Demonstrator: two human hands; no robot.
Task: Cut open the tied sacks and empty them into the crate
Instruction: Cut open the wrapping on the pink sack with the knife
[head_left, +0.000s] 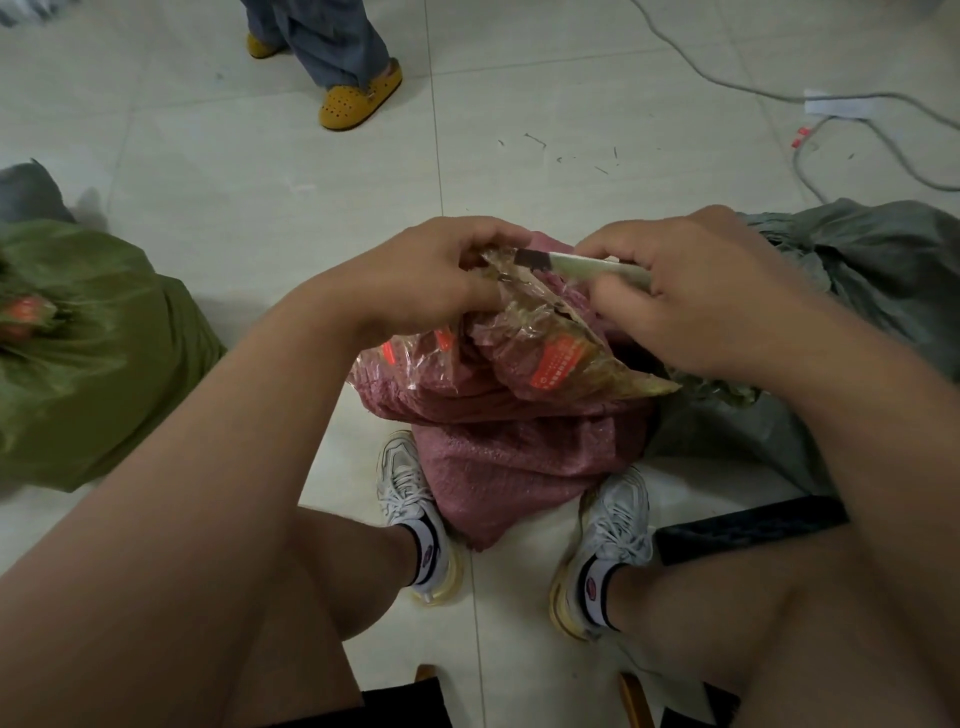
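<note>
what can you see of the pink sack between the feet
The pink sack looks like coarse woven plastic, full and lumpy, standing on the tiled floor between two white sneakers. Its bunched top is wrapped in clear yellowish tape with orange labels. The left hand grips the taped neck; the right hand holds a pale-handled knife, its dark blade against the tape.

Tiled sorting room (519, 104), stuffed sacks (93, 353)

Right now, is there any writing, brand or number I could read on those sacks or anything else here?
Orange label on the taped neck of the pink sack: white print, too blurred to read.
Orange tape patches on the same neck: no legible text.
Sock logos: oval badge, too small to read.
Green sack: orange tag, no readable words.
</note>
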